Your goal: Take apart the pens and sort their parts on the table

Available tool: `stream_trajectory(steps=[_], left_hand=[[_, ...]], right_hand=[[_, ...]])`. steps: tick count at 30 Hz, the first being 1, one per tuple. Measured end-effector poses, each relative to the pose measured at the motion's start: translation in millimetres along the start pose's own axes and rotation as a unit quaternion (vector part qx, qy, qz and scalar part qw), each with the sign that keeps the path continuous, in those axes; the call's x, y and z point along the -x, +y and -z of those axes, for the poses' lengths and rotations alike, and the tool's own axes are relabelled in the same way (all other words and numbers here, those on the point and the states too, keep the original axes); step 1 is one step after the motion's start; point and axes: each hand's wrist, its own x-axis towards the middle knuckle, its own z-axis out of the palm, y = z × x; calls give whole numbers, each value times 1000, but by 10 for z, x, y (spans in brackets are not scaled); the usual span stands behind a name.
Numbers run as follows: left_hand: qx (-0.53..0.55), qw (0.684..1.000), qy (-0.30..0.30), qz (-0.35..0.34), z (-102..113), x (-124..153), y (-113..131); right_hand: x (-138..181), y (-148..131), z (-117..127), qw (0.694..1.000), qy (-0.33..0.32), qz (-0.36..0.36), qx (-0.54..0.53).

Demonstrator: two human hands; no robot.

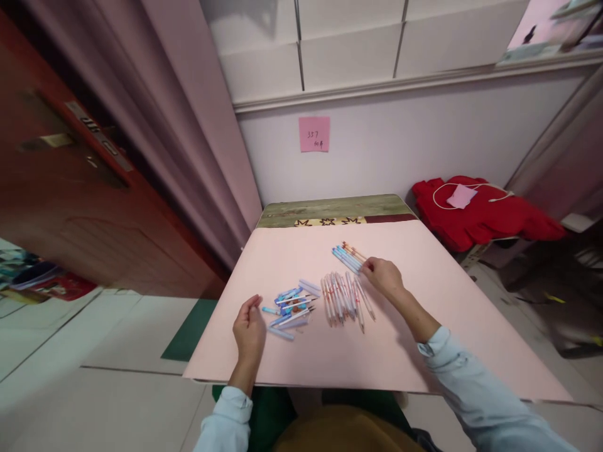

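On the pink sheet (424, 351) lie three groups of pens. A small bundle of pens (347, 256) lies farthest from me, and the fingertips of my right hand (384, 277) touch its near end with fingers curled together. A row of white pens (343, 299) lies just left of that hand. A loose heap of blue pens and caps (291, 307) lies further left. My left hand (249, 329) rests on the sheet beside the heap, fingers loosely curled, apparently holding nothing.
The sheet covers a small table (330, 210) against a white wall with a pink sticky note (314, 134). A red cloth with a white cable (480, 210) lies to the right. A brown door (70, 188) and curtain stand left.
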Motion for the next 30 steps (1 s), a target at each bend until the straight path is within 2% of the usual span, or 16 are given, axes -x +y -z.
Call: stream_trajectory(steps=[5, 10, 19, 30], left_hand=[[-4, 1000, -9, 7, 36, -26, -52], [-10, 1000, -24, 9, 79, -52, -98], [0, 1000, -20, -3, 70, -49, -170], [-14, 999, -41, -21, 74, -17, -199]], right_hand=[[-228, -270, -184, 999, -16, 7, 35], [-379, -376, -291, 996, -31, -3, 79], [-469, -445, -295, 989, -57, 12, 133], [-340, -394, -172, 989, -64, 21, 135]])
